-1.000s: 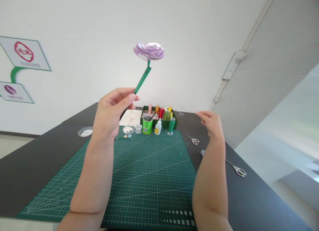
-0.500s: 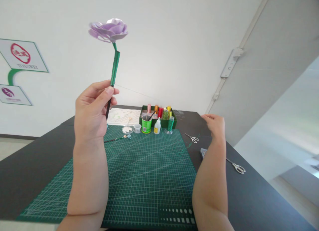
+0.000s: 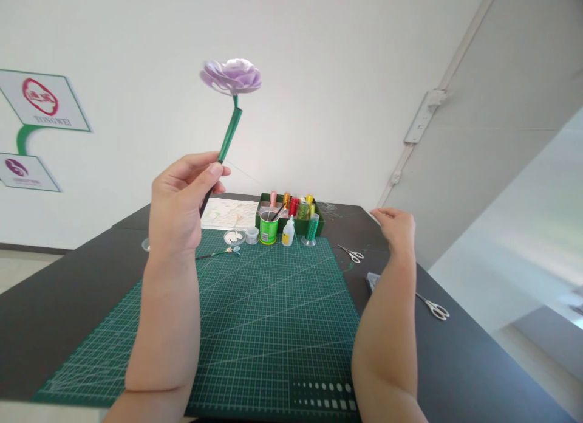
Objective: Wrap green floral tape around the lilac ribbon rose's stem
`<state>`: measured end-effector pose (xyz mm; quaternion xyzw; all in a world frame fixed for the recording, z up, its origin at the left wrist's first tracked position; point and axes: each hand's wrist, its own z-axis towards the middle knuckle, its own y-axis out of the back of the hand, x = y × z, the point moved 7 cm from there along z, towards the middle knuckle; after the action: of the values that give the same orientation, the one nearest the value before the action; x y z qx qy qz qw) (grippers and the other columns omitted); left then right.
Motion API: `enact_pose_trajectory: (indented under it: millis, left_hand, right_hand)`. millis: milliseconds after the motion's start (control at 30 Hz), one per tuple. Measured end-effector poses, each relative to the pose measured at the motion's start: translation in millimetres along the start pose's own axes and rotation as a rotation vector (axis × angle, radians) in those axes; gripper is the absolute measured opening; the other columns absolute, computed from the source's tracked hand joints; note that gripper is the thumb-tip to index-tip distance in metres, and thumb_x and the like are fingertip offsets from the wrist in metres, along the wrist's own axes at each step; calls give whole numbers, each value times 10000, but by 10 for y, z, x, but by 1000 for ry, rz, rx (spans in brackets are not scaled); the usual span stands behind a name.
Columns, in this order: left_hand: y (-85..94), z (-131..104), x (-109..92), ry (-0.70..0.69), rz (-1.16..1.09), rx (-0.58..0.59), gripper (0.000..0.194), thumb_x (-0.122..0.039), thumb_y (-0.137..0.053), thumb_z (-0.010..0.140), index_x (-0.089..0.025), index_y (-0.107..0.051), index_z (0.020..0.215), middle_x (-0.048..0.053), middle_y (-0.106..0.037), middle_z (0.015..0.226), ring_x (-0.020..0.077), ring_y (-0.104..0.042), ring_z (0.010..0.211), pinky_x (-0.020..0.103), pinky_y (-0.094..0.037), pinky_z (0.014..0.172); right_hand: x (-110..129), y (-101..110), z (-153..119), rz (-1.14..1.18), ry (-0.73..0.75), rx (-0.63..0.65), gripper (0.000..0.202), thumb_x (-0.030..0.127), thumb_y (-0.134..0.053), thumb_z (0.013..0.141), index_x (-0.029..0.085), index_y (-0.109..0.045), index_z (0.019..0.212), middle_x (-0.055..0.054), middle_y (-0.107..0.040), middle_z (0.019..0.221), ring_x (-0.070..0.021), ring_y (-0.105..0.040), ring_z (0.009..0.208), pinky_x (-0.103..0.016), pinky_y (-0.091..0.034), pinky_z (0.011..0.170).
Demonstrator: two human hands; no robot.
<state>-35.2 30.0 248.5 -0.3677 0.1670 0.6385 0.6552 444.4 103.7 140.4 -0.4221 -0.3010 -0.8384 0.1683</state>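
My left hand (image 3: pixel 180 201) is closed on the dark lower stem of an artificial flower (image 3: pixel 230 131), raised above the table. Its lilac petals face up, and green thread wraps the upper stem, which bends just under the bloom. From near my left fingertips a thin thread (image 3: pixel 243 171) slants down to the right and fades against the wall, in line with my other hand. Out to the right, my right hand (image 3: pixel 396 228) is pinched shut at the thread's far end; the strand at those fingertips is too fine to see clearly.
A green cutting mat (image 3: pixel 273 313) covers much of the black table (image 3: pixel 455 362). Toward the back stand a box of thread spools (image 3: pixel 319 225), a green can (image 3: pixel 268 231), a glue bottle (image 3: pixel 288 233) and a green spool (image 3: pixel 312 228). Scissors (image 3: pixel 353 254) lie right, with more scissors (image 3: pixel 437 310) beyond my forearm.
My left hand has carried the flower to the right and slightly down, tilting its stem further right. My right hand has barely moved and stays pinched.
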Motion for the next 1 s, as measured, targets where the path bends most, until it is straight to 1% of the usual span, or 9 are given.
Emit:
enact_pose_trajectory:
  millis: [133,233,300,433,567,700,833,933,1000]
  left_hand:
    - [-129,-23,66,25,43,38,149,-247,-824,750,-248,-808,898,5,-760,804,112,-644,656,237,-535,608]
    - [-241,-54,113,47,78,83,150,-247,-808,761,-224,-805,910,26,-767,820,142,-690,735,244,-550,647]
    - [-313,-79,137,55,83,118,147,-261,-807,768,-221,-806,909,31,-771,825,152,-698,745,253,-556,656]
    - [-438,-136,159,59,79,176,143,-272,-798,776,-213,-815,906,30,-770,804,150,-682,706,267,-561,654]
    - [-541,-186,168,65,70,231,127,-262,-782,795,-208,-822,903,24,-760,767,140,-667,666,267,-559,657]
    - [-575,-213,193,67,67,244,144,-291,-802,797,-216,-827,917,23,-753,756,138,-661,664,261,-559,660]
    - [-585,-234,210,70,75,254,169,-311,-814,800,-213,-826,938,32,-757,772,141,-652,664,263,-558,653]
    - [-581,-233,188,60,54,252,147,-292,-815,805,-210,-825,927,24,-753,765,129,-648,653,249,-551,643]
    - [-551,-215,164,43,41,229,133,-276,-810,809,-210,-823,923,18,-754,769,124,-654,657,244,-551,646]
  right_hand:
    - [287,41,-113,57,57,30,408,475,-721,687,109,-794,850,16,-469,534,-144,-380,523,-318,-275,534]
    - [583,56,-256,114,114,77,410,499,-722,706,129,-791,869,42,-407,528,-127,-331,510,-307,-243,521]
    - [818,47,-378,160,174,125,393,501,-725,718,138,-788,852,54,-374,513,-119,-305,502,-302,-232,518]
    - [1298,-29,-674,221,330,248,318,459,-719,760,148,-778,790,66,-335,492,-107,-285,491,-293,-219,518]
    - [1639,-168,-992,254,442,385,241,392,-714,818,160,-771,783,72,-303,518,-99,-272,510,-287,-205,529]
    - [1855,-290,-1289,270,518,508,191,342,-708,875,176,-768,803,71,-289,552,-95,-263,531,-285,-202,538]
    - [2014,-365,-1536,277,579,625,175,312,-691,914,184,-766,820,74,-305,536,-93,-264,530,-278,-223,546]
    - [2073,-407,-1642,286,597,700,179,316,-687,931,186,-762,833,82,-306,514,-89,-259,513,-274,-242,549]
    - [2067,-443,-1645,275,592,721,188,325,-683,935,186,-763,836,83,-302,513,-89,-259,510,-274,-251,553]
